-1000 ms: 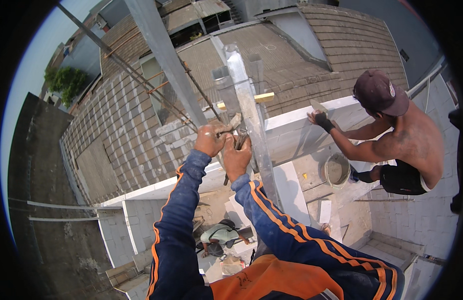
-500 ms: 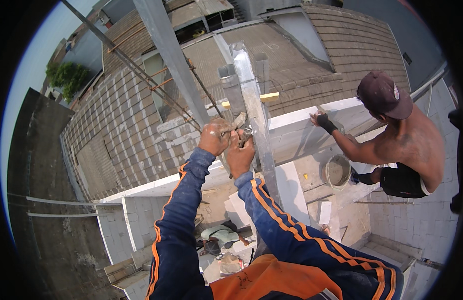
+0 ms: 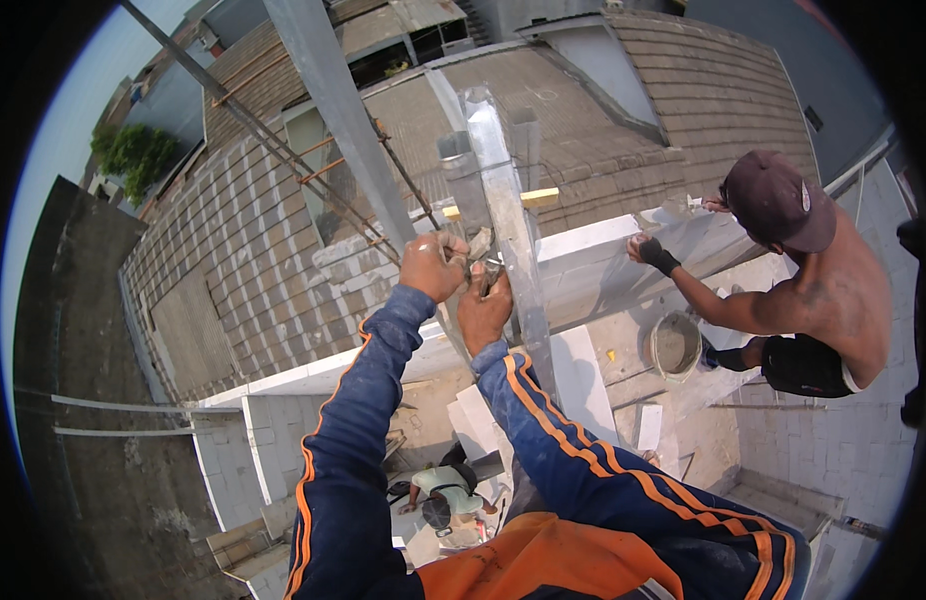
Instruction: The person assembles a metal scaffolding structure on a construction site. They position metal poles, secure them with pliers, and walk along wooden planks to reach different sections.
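Observation:
A shiny grey metal post [image 3: 503, 190] rises upright in front of me. Just left of it, both hands work close together at chest height. My left hand [image 3: 431, 266] is closed in a pinch; what sits between its fingertips is too small to make out. Below and to its right, my right hand [image 3: 485, 308] is closed round a small metal piece [image 3: 493, 266], whose kind I cannot tell, near the post's side. A rough grey-brown lump [image 3: 480, 242] lies just above the fingers. A yellow bar [image 3: 540, 197] crosses behind the post.
To the right, a bare-backed co-worker [image 3: 843, 280] in a cap reaches to a white block wall [image 3: 593, 240]. A bucket [image 3: 675, 343] stands by that person's legs. Another person [image 3: 448, 495] crouches far below. A slanted grey beam [image 3: 343, 120] and tiled roof [image 3: 223, 290] lie beyond.
My left hand has turned slightly and its fingers have drawn into a pinch; my right hand barely moved. The co-worker's other hand now shows above the wall. The person below has shifted.

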Motion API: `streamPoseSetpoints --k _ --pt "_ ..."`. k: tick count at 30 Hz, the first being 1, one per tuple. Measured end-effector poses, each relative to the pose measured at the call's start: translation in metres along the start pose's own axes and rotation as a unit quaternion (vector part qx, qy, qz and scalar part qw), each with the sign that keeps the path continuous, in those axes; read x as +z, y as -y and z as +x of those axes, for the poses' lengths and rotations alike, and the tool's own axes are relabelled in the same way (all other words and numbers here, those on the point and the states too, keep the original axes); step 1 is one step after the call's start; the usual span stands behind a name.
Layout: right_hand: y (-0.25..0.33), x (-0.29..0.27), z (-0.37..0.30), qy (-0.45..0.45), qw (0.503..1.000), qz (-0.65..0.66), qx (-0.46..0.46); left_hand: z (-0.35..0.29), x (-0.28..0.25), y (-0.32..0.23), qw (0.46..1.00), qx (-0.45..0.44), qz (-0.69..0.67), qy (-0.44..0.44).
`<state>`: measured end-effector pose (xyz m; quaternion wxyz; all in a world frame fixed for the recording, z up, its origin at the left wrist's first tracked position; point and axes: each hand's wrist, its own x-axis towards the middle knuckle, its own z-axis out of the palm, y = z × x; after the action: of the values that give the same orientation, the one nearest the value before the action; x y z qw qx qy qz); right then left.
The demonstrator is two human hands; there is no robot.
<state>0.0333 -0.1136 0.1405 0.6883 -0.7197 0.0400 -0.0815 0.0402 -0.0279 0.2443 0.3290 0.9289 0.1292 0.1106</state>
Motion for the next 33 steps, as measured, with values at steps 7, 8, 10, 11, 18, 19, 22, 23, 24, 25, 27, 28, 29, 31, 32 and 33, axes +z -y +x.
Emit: streamPoseSetpoints --k 7,8,10,11,18,19,22,23,24,25,27,28,29,31,32,33 --pt "-0.013 0.016 -0.013 0.058 0.932 0.338 0.120 -0.015 0.015 -0.024 0.991 -0.112 -0.023 -0.073" --pt "-0.011 0.018 -0.016 0.064 0.867 0.457 0.191 -0.018 0.018 -0.027 0.991 -0.099 -0.004 -0.086" --pt "-0.006 0.018 -0.019 0.112 0.702 0.633 0.307 -0.018 0.021 -0.029 0.992 -0.083 0.025 -0.091" --pt "-0.004 0.018 -0.019 0.140 0.677 0.649 0.318 -0.018 0.023 -0.030 0.992 -0.077 0.036 -0.089" --pt "-0.006 -0.023 -0.040 0.187 0.814 0.424 0.350 -0.026 0.034 -0.020 0.988 -0.001 0.068 -0.138" --pt "-0.007 -0.037 -0.046 0.207 0.839 0.332 0.378 -0.028 0.035 -0.018 0.985 0.027 0.068 -0.156" --pt "-0.015 -0.096 -0.065 0.354 0.766 0.140 0.518 -0.033 0.037 -0.012 0.968 0.130 0.139 -0.161" --pt "-0.020 -0.117 -0.070 0.394 0.736 0.073 0.546 -0.034 0.038 -0.011 0.960 0.154 0.165 -0.164" --pt "-0.025 -0.138 -0.072 0.437 0.665 0.072 0.601 -0.036 0.038 -0.010 0.958 0.160 0.169 -0.167" --pt "-0.030 -0.158 -0.072 0.475 0.614 0.043 0.628 -0.038 0.038 -0.009 0.956 0.167 0.172 -0.169" --pt "-0.039 -0.190 -0.080 0.477 0.578 0.035 0.661 -0.039 0.038 -0.010 0.959 0.158 0.150 -0.182" --pt "-0.041 -0.206 -0.083 0.477 0.560 0.052 0.675 -0.039 0.038 -0.010 0.964 0.141 0.125 -0.190" --pt "-0.042 -0.219 -0.087 0.462 0.544 0.044 0.699 -0.039 0.038 -0.010 0.967 0.123 0.099 -0.199" --pt "-0.037 -0.246 -0.094 0.461 0.532 0.082 0.705 -0.041 0.038 -0.010 0.980 0.064 0.021 -0.186" --pt "-0.033 -0.256 -0.096 0.448 0.522 0.096 0.720 -0.041 0.037 -0.009 0.978 0.057 -0.018 -0.201" --pt "-0.027 -0.265 -0.099 0.451 0.532 0.102 0.710 -0.042 0.036 -0.007 0.980 -0.031 -0.075 -0.184"
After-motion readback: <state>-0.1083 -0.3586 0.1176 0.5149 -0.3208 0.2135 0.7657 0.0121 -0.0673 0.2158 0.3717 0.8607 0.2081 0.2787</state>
